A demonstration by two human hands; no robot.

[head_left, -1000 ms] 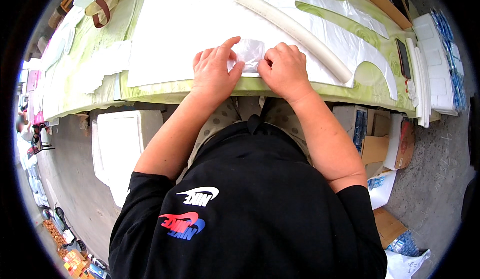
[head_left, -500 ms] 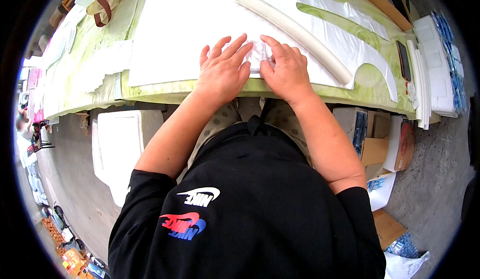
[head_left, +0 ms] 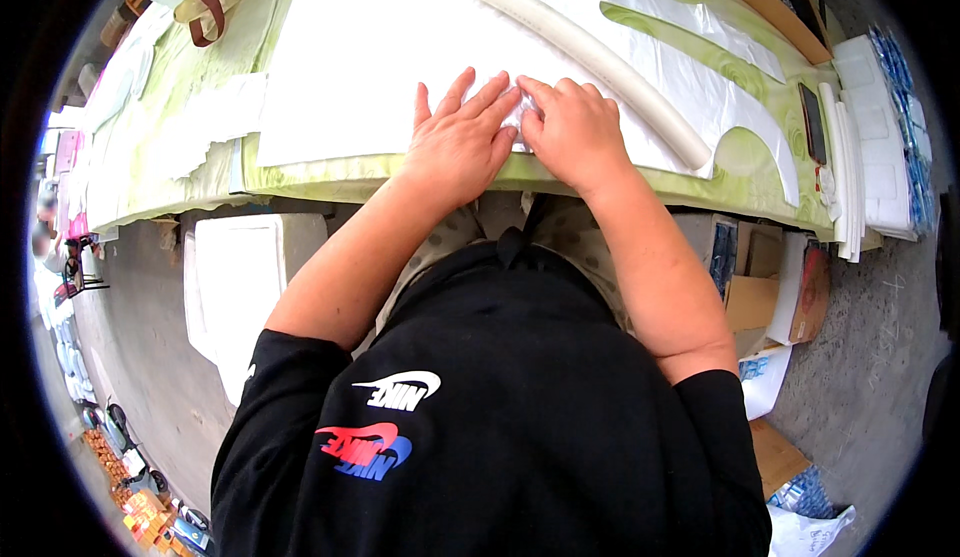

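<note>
Head view, nearest: the person's black shirt (head_left: pixel 520 427) fills the lower middle, both bare forearms reaching up to the table.
Left hand: palm down (head_left: pixel 455 152), fingers spread and extended, fingertips close to the right hand's index finger.
Right hand: index finger and thumb (head_left: pixel 575 137) point inward, the other fingers curled; whether they pinch anything, I cannot tell.
Crinkled plastic: a small clear piece (head_left: pixel 516 114) between the hands, mostly covered by them, near the table's front edge.
White sheet: spread flat (head_left: pixel 350 82) beneath the hands, over a green patterned tablecloth (head_left: pixel 745 152).
Pale tube: lies slantwise (head_left: pixel 590 62) on the sheet, beyond the right hand.
Far right corner: an open cardboard box (head_left: pixel 770 5).
</note>
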